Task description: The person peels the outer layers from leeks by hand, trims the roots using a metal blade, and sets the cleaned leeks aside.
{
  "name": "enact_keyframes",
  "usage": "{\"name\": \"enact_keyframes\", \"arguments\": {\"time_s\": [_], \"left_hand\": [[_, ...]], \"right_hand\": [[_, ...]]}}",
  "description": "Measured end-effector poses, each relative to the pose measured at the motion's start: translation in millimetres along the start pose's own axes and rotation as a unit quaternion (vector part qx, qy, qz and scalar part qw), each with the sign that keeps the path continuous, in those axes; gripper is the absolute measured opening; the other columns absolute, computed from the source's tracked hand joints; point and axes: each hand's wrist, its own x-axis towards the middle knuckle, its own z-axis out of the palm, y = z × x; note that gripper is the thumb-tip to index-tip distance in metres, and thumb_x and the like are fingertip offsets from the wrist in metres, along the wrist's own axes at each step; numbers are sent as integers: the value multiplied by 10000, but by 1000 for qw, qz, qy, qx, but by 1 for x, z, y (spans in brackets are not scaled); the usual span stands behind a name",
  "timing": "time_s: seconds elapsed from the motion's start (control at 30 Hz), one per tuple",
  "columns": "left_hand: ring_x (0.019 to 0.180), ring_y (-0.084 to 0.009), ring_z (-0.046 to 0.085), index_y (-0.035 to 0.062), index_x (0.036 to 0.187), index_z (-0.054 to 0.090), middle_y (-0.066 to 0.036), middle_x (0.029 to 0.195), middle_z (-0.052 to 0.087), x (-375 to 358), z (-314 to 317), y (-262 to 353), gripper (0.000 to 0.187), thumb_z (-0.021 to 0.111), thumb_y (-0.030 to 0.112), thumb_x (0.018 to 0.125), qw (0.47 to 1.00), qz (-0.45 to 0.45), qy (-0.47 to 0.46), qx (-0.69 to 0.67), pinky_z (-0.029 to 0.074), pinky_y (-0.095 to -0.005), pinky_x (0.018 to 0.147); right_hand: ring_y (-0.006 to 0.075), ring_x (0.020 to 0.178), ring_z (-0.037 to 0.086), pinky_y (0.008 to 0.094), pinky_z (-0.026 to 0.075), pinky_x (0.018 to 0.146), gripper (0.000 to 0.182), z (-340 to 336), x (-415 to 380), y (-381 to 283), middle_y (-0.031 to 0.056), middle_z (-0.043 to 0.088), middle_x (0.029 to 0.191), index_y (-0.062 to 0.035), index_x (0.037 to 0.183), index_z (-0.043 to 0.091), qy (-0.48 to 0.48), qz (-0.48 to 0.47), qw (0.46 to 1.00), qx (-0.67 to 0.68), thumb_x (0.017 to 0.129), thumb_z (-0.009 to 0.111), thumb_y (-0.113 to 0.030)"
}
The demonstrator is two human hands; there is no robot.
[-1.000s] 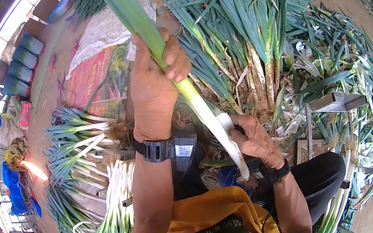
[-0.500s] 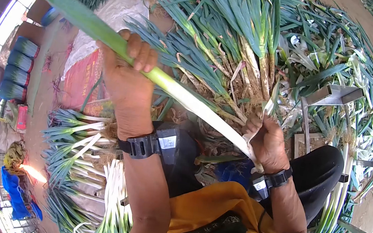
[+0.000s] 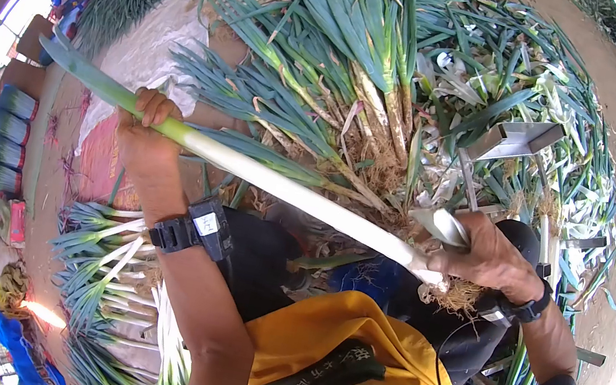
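A long green onion (image 3: 288,187) lies slantwise across my view, its white shank bare and smooth, its hairy roots (image 3: 462,298) at the lower right. My left hand (image 3: 148,144) is closed round the green part near the upper left. At the root end, my right hand (image 3: 490,256) is closed on a peeled outer leaf (image 3: 446,227), which curls up from between the fingers; its fingertips rest against the base of the shank. Just beyond lies a heap of unpeeled green onions (image 3: 348,59) with soil on their roots.
Stripped leaves (image 3: 540,93) are piled at right behind a metal stand (image 3: 515,138). Peeled green onions (image 3: 118,266) lie in rows at lower left. Wrapped bundles (image 3: 7,139) stand at far left, and a white sack (image 3: 142,56) lies on the ground.
My right hand has moved right and turned over, pulling the outer leaf away from the shank. My left hand has shifted left and down with the green onion, whose roots now show.
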Motion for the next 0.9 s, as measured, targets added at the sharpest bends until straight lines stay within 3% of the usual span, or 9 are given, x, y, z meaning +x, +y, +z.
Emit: {"name": "enact_keyframes", "arguments": {"time_s": [0.17, 0.33, 0.47, 0.53, 0.67, 0.77, 0.8, 0.83, 0.9], "left_hand": [[564, -139, 370, 52, 830, 422, -30, 714, 401, 5, -17, 9, 286, 453, 277, 1003, 1000, -17, 21, -13, 366, -292, 548], [601, -114, 372, 56, 817, 404, 3, 719, 338, 4, -26, 1, 150, 436, 101, 956, 998, -1, 56, 0, 363, -250, 581], [582, -143, 379, 71, 836, 426, -31, 731, 416, 3, -30, -8, 227, 420, 222, 1005, 995, 12, 101, -11, 365, -285, 555], [623, -123, 380, 51, 856, 419, -6, 752, 362, 5, -44, -9, 104, 426, 91, 952, 997, 26, 58, 40, 373, -255, 593], [633, -125, 387, 48, 878, 426, -10, 758, 372, -1, -30, -26, 87, 408, 81, 956, 993, 32, 90, 65, 373, -256, 609], [664, -156, 387, 83, 908, 411, -40, 788, 417, 13, -54, -16, 275, 332, 307, 1046, 990, 2, 123, 62, 371, -294, 616], [669, -158, 383, 83, 895, 406, -40, 782, 406, 12, -56, -12, 293, 329, 323, 1045, 990, 18, 117, 80, 375, -295, 637], [674, -160, 378, 83, 881, 402, -40, 775, 395, 10, -61, -6, 312, 326, 338, 1044, 988, 35, 112, 98, 379, -297, 657], [666, -164, 368, 81, 870, 398, -39, 767, 382, 3, -90, 52, 315, 331, 339, 1038, 988, 48, 83, 125, 380, -296, 676]], "right_hand": [[129, 579, 522, 342, 408, 562, 320, -16, -42, -8, 78, 609, 641, 7, 944, 696, -45, 89, 989, -109, 828, 773, -282], [127, 643, 600, 317, 457, 609, 283, -27, -74, -31, 110, 685, 729, -12, 991, 716, -17, 113, 987, -117, 851, 752, -256], [135, 652, 634, 307, 470, 604, 205, -35, -99, -35, 117, 700, 748, -10, 980, 720, -19, 82, 988, -132, 835, 752, -152], [137, 649, 639, 307, 469, 594, 181, -38, -110, -34, 117, 697, 739, -2, 964, 720, -8, 57, 988, -147, 834, 740, -127], [196, 610, 637, 314, 458, 558, 140, -46, -127, -31, 126, 684, 708, 8, 939, 716, 7, 25, 990, -142, 818, 713, -61], [234, 558, 600, 319, 445, 533, 108, -58, -145, -12, 122, 654, 648, 9, 893, 719, 33, 21, 989, -140, 815, 718, -66], [209, 609, 637, 320, 467, 538, 162, -72, -164, 14, 133, 684, 735, 0, 934, 720, 89, -143, 920, -355, 842, 698, -131], [183, 660, 675, 321, 489, 544, 220, -91, -186, 40, 144, 715, 821, -8, 976, 721, 137, -296, 775, -542, 869, 677, -195], [177, 707, 655, 313, 486, 596, 232, -134, -237, 62, 123, 693, 875, -25, 1048, 682, 226, -146, 807, -525, 876, 673, -182]]}}
